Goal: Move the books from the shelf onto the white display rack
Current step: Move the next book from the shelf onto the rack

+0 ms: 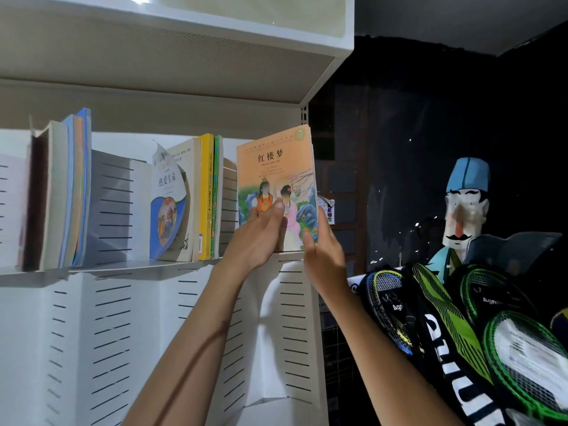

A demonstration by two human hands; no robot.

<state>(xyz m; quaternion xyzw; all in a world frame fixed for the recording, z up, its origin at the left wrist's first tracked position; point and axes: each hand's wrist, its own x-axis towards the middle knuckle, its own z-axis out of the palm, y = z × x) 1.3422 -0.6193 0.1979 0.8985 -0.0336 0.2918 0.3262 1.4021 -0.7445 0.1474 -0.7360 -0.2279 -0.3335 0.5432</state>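
Observation:
An orange-covered book (275, 167) with Chinese title and a painted scene stands upright at the right end of the white rack's shelf (123, 267). My left hand (261, 233) grips its lower left part, thumb on the cover. My right hand (322, 247) holds its lower right edge, fingers wrapped behind the spine side. Left of it stand a white book with a curled cover (172, 204), a yellow book (205, 195) and a green one (217, 195). Several more books (66, 192) lean at the far left.
The white slotted rack back panel (276, 333) runs below the shelf, with an upper shelf (172, 56) overhead. At the right, several green and black rackets (461, 327) stick up close to my right forearm. A painted figure cutout (464, 210) stands in the dark behind.

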